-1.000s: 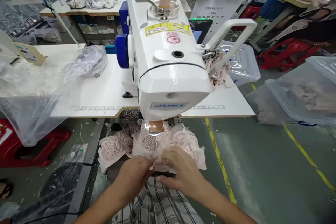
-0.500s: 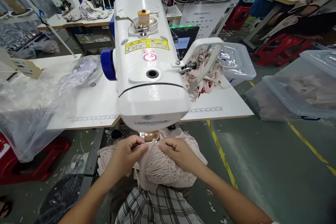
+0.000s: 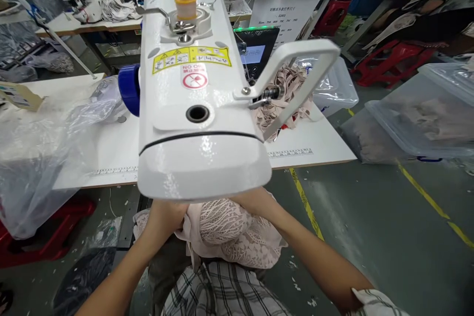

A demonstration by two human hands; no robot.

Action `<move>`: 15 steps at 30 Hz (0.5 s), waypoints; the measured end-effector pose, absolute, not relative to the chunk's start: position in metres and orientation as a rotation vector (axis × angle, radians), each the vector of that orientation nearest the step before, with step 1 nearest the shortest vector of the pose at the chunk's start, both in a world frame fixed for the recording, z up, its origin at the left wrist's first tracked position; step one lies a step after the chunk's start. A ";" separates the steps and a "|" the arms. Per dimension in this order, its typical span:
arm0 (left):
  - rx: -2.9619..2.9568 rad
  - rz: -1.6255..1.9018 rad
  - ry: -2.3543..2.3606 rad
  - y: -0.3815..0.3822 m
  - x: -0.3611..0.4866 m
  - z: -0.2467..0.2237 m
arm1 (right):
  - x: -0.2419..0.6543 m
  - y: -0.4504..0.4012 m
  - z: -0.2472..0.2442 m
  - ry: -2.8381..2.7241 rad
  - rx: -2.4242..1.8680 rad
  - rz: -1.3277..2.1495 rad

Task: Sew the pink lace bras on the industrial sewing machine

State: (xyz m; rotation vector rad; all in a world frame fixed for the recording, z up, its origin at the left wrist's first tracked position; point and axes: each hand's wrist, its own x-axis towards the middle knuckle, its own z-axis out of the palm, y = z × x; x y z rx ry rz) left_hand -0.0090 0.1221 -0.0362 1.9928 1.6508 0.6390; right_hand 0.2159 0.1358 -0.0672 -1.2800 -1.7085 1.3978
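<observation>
Both hands, the left hand (image 3: 166, 212) and right hand (image 3: 255, 200), reach under the glossy white sewing machine head (image 3: 196, 108); their grip is hidden. They flank pale pink lace fabric (image 3: 225, 229). Best keep it taut and flat.

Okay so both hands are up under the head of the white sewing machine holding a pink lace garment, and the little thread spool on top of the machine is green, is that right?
Not quite: the thread spool on top of the white sewing machine is orange, not green, as the head view shows. The rest holds: the left hand and right hand reach under the machine's head at the pink lace garment.
</observation>
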 end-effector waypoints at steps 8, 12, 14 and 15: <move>2.092 0.603 1.703 0.122 -0.011 -0.040 | 0.216 0.131 -0.090 -1.493 -1.298 1.441; 2.131 0.649 1.632 0.125 -0.016 -0.041 | 0.214 0.102 -0.131 -1.296 -1.044 1.765; 2.115 0.644 1.613 0.127 -0.019 -0.042 | 0.217 0.087 -0.146 -1.294 -0.905 1.976; 2.093 0.635 1.617 0.127 -0.021 -0.043 | 0.220 0.080 -0.150 -1.312 -0.887 2.058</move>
